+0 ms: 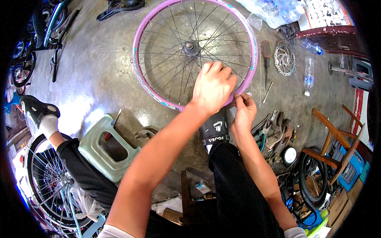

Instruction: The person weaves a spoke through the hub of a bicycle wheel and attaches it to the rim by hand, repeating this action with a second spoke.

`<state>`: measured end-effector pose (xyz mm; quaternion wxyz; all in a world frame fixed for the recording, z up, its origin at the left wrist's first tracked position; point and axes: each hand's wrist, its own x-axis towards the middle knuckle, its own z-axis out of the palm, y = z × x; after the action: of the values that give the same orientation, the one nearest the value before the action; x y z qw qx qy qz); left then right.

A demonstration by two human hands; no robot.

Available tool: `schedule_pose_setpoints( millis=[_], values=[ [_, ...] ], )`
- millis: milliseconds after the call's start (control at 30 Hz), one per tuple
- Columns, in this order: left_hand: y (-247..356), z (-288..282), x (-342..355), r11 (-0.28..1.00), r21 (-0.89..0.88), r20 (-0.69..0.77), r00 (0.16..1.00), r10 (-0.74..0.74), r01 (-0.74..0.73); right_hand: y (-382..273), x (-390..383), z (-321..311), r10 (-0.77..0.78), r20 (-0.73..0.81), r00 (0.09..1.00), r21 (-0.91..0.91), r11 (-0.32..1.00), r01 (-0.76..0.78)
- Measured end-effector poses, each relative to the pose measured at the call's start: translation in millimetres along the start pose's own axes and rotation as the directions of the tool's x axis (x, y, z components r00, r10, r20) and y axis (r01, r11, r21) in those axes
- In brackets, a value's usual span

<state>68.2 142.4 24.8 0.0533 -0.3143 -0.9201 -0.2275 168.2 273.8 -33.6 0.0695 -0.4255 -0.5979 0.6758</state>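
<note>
- Clear plastic bag (265,8), far right: clear bottles (293,14) inside.
- Purple-rimmed, wire-spoked bicycle wheel (191,48) before the person.
- Left hand (214,86) curled over near rim; grip hidden.
- Right hand (244,111) narrowed, fingertips at rim; can't tell if gripping.

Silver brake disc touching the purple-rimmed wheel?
No, the silver brake disc lies apart from the purple-rimmed wheel, with a screwdriver between them.
</note>
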Motion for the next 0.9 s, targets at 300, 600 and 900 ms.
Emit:
schedule_pose_setpoints(
  millis=[300, 600, 900],
  values=[
    [-41, 34, 15, 0.956, -0.19, 0.182, 0.949, 0.257, -0.222, -9, -3, 3, -0.017, 0.019, 1.0, -0.022, 1.0, 0.017],
    [-30, 46, 17, 0.943, -0.318, 0.129, 0.98, 0.149, -0.101, -12, 3, -4, -0.044, 0.023, 0.999, -0.063, 0.997, 0.045],
    [-30, 45, 15, 0.944, -0.325, 0.147, 0.983, 0.114, -0.061, -17, 0, -1, 0.039, 0.01, 0.999, -0.018, 0.999, -0.039]
  ],
)
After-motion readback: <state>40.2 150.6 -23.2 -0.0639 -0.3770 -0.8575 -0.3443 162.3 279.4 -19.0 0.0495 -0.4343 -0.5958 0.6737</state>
